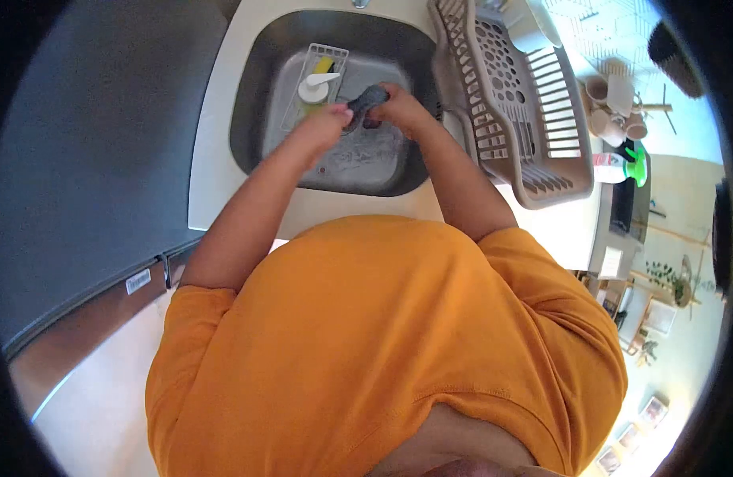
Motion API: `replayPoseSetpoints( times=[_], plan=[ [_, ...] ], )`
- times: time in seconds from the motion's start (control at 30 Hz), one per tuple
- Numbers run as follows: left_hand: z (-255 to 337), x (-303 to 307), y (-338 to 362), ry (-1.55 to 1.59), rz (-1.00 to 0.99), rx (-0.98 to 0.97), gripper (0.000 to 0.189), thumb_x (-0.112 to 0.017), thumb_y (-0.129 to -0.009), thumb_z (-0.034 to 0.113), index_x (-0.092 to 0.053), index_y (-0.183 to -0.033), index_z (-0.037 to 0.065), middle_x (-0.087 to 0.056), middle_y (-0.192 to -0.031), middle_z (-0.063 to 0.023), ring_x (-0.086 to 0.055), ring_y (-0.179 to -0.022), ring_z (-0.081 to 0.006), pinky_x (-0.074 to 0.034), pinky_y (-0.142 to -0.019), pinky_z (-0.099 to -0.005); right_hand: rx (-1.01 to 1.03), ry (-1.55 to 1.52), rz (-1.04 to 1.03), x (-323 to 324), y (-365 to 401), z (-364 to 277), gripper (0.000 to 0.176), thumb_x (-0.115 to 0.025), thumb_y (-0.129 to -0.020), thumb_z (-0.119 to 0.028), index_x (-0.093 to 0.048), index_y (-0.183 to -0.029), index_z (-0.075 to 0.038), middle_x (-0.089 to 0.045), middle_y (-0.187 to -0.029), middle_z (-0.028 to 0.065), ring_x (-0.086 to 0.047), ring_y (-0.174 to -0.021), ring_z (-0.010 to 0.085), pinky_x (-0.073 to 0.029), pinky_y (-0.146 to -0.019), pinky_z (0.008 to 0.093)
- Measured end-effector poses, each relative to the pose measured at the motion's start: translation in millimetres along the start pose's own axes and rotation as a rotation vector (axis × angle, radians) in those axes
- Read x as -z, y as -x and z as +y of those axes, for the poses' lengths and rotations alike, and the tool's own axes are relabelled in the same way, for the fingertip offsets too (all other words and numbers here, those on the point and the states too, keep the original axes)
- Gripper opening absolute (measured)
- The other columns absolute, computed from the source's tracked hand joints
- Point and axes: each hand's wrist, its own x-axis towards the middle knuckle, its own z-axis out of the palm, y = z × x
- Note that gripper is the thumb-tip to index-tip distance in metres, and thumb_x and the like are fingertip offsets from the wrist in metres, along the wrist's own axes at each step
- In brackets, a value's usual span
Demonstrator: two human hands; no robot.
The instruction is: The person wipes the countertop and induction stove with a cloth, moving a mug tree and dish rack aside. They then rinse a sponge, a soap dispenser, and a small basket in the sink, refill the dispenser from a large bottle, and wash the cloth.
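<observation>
Over the sink basin [275, 151], a dark grey, limp, cloth-like piece [370, 98] is stretched between my two hands. My left hand [328, 125] pinches its lower left end, fingers closed. The fingers of my right hand [400, 108] are wrapped round its right side, where a darker part hangs beneath. Whitish suds and wet streaks lie on the basin floor below. Just left of my hands, a white wire caddy [343, 54] holds a pump bottle [312, 91] with a white top and a yellow sponge [324, 64].
A taupe dish rack [506, 151] stands right of the sink, with a white container [533, 28] at its far end. Beyond it are several mugs [609, 123] on a stand and a spray bottle [621, 167] with a green trigger. A dark grey surface [104, 143] borders the counter at left.
</observation>
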Motion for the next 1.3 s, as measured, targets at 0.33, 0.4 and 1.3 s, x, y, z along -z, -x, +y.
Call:
replayPoseSetpoints(
  times=[0.33, 0.4, 1.3],
  plan=[
    [-55, -29, -74, 1.265, -0.338, 0.464, 0.039, -0.051, -0.090, 0.043, -0.058, -0.101, 0.005, -0.061, -0.100, -0.0141, -0.059, -0.099, -0.0303, -0.047, -0.085, -0.0535, 0.822, 0.664, -0.271, -23, 67, -14, 0.043, -0.074, -0.062, -0.005, -0.060, -0.103, -0.005, -0.054, -0.111, 0.0123, -0.051, -0.110, 0.0284, -0.042, -0.094, 0.0358],
    [-44, -21, -59, 1.083, -0.311, 0.477, 0.030, -0.059, -0.086, 0.038, -0.059, -0.097, 0.009, -0.062, -0.095, -0.0107, -0.061, -0.088, -0.0268, -0.049, -0.081, -0.0493, 0.803, 0.586, -0.361, -14, 74, -22, 0.039, -0.074, -0.065, -0.006, -0.060, -0.102, -0.005, -0.056, -0.108, 0.0104, -0.052, -0.108, 0.0271, -0.041, -0.094, 0.0346],
    [-17, -41, -64, 0.388, -0.547, 0.208, 0.021, -0.062, -0.084, 0.024, -0.050, -0.071, 0.013, -0.036, -0.057, 0.0058, -0.031, -0.043, -0.0061, -0.028, -0.038, -0.0234, 0.108, -0.247, -0.194, -25, -10, -49, 0.035, -0.051, -0.082, 0.001, -0.054, -0.115, -0.009, -0.053, -0.073, 0.0023, -0.044, -0.061, 0.0115, -0.039, -0.055, 0.0231]
  ],
)
